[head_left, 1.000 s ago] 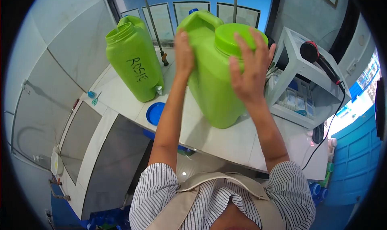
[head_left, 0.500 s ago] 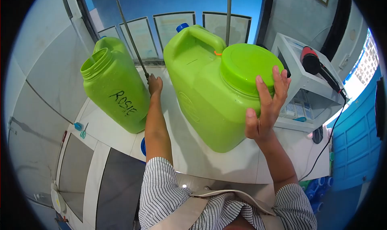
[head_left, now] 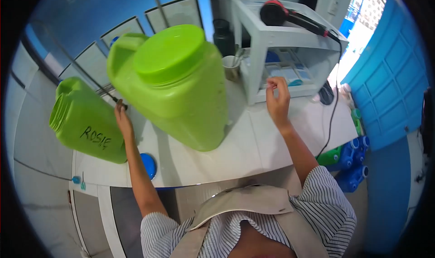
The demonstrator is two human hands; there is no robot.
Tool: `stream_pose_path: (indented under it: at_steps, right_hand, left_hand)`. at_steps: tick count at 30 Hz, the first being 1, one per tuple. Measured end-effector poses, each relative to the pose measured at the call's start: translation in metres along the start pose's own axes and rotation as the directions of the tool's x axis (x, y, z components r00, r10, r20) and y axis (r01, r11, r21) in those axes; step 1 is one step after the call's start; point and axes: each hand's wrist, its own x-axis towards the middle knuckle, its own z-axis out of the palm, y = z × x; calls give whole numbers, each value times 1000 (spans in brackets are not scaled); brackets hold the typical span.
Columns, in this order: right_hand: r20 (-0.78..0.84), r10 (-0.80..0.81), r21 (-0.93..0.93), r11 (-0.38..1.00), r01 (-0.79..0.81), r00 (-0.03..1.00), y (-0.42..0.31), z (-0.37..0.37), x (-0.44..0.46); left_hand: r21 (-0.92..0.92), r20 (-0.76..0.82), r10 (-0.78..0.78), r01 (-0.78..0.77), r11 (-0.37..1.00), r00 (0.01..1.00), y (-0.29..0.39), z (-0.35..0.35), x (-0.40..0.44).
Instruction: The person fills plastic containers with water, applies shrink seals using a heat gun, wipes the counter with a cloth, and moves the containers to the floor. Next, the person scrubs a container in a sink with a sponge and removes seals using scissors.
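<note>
My left hand [head_left: 123,117] is closed at the dark lower end of a thin metal rod [head_left: 93,80], between two green plastic jugs. Left of it, a green jug [head_left: 88,117] marked "ROSIE" in black stands with its wide mouth uncovered. A larger-looking green jug [head_left: 195,99] with a bright green screw lid [head_left: 170,54] is on the right. Over the counter, apart from this jug, my right hand [head_left: 279,102] hovers with its fingers curled in and nothing visible in them. Near my left forearm lies a blue cap [head_left: 148,165].
A white shelf unit [head_left: 253,63] stands at the right, with a red-and-black hair dryer [head_left: 290,17] on top and its cord hanging down. A cup [head_left: 231,68] and dark bottle [head_left: 223,38] are behind. Blue bottles [head_left: 353,165] sit below the counter [head_left: 244,149].
My right hand has left the large jug's lid area and its fingers have curled. My left hand stays at the rod's end. The view has swung to the right.
</note>
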Motion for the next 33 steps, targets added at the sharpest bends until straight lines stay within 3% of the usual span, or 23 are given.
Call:
stream_pose_path:
  at_steps: [1, 3, 7, 8, 10, 11, 12, 13, 14, 16, 17, 20, 21, 22, 23, 24, 26, 27, 28, 30, 31, 33]
  right_hand:
    - [-15, 118, -42, 992, -118, 993, 27, -12, 6]
    - [107, -3, -330, 943, 38, 994, 93, -27, 22]
    - [498, -104, -401, 852, 335, 861, 156, -1, 60]
    - [490, -107, -400, 854, 332, 865, 162, 10, 65]
    - [621, -26, -438, 817, 374, 784, 171, 31, 70]
    - [620, -32, -432, 821, 374, 784, 177, 36, 72]
    - [646, 118, -483, 828, 284, 754, 182, 42, 74]
    - [662, 263, -537, 820, 198, 702, 188, 48, 74]
    - [668, 256, -527, 825, 202, 698, 195, 53, 75]
    - [662, 235, -527, 821, 219, 712, 208, 58, 76]
    - [670, 232, -520, 824, 223, 705, 211, 58, 77]
    - [632, 214, -457, 879, 136, 745, 219, 47, 90]
    - [501, 146, -300, 954, 13, 853, 228, 43, 98]
    - [338, 109, -110, 991, -76, 935, 229, 38, 102]
    - [81, -34, -76, 996, 40, 996, 229, 35, 102]
    - [78, -33, -81, 996, 39, 996, 218, 25, 103]
    - [-43, 212, 210, 957, -199, 976, 187, -1, 107]
    - [-41, 257, 258, 936, -238, 966, 179, -9, 102]
    - [-48, 258, 251, 938, -238, 965, 168, -22, 96]
    - [313, 392, 434, 751, -498, 865, 141, -51, 84]
    - [305, 393, 432, 755, -494, 868, 125, -62, 77]
    - [478, 415, 618, 467, -632, 774, 91, -82, 58]
  left_hand:
    - [-69, -34, -52, 50, 996, 998, 6, 0, -21]
    - [-136, 5, -41, 41, 990, 999, 2, -4, -66]
    - [-121, 61, -82, 89, 989, 995, 42, 12, -159]
    - [-95, 55, -91, 96, 991, 994, 53, 19, -180]
    - [-21, 61, -74, 75, 997, 995, 73, 28, -220]
    - [22, 70, -49, 47, 999, 996, 83, 34, -237]
    - [28, 63, -47, 45, 999, 997, 90, 38, -251]
    - [111, 166, 149, -168, 979, 975, 95, 41, -263]
    - [170, 282, 321, -376, 911, 904, 101, 46, -274]
    - [146, 448, 297, -397, 906, 843, 128, 57, -284]
    - [96, 480, 365, -461, 882, 798, 136, 67, -286]
    - [30, 571, 355, -452, 892, 740, 162, 98, -288]
    - [29, 571, 356, -452, 892, 739, 167, 111, -288]
    - [-11, 595, 346, -423, 906, 726, 173, 124, -288]
    - [-51, 618, 337, -392, 919, 710, 178, 138, -288]
    - [-71, 633, 269, -292, 954, 726, 184, 152, -289]
    - [-146, 661, 108, -14, 989, 743, 190, 184, -290]
    - [-196, 679, 16, 160, 967, 734, 187, 200, -290]
    - [-200, 685, 20, 162, 966, 729, 182, 217, -288]
    - [-276, 741, -185, 544, 793, 645, 178, 251, -283]
    - [-278, 746, -178, 543, 792, 641, 185, 265, -280]
    - [-317, 833, -374, 906, 282, 408, 200, 287, -276]
